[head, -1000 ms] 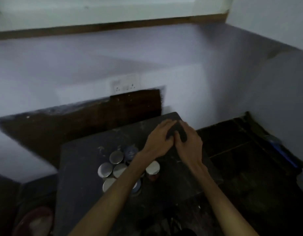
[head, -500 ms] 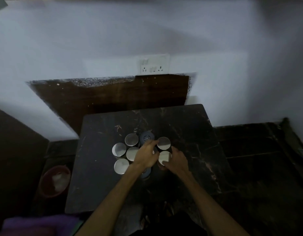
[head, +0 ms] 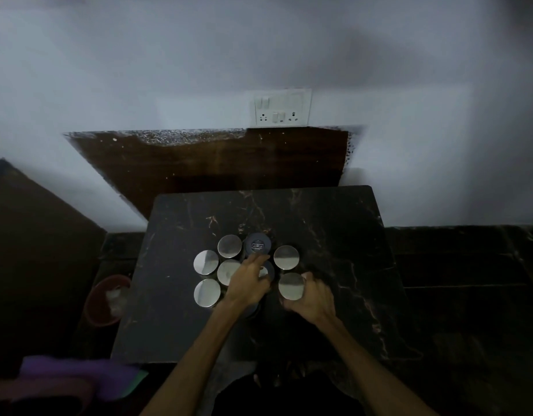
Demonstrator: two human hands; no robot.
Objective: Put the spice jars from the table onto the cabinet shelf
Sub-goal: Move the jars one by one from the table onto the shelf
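Since the previous frame the right hand (head: pixel 311 301) is closed further around the near-right spice jar (head: pixel 291 286) for lifting, while the left hand (head: pixel 249 282) is curled over a dark-lidded jar (head: pixel 266 270) mid-cluster on the table (head: pixel 334 295), grip unclear.

a dark marble table (head: pixel 334 295) stands by the wall, silver-lidded spice jars (head: pixel 207 262) and a dark-lidded jar (head: pixel 257 245) clustered on it.

Looks like a dim home kitchen corner: dark marble counter (head: pixel 334 223) crowded with steel-lidded spice jars (head: pixel 229 246), wall socket panel (head: pixel 282 107) on painted plaster, red bucket (head: pixel 104 298) on the floor.
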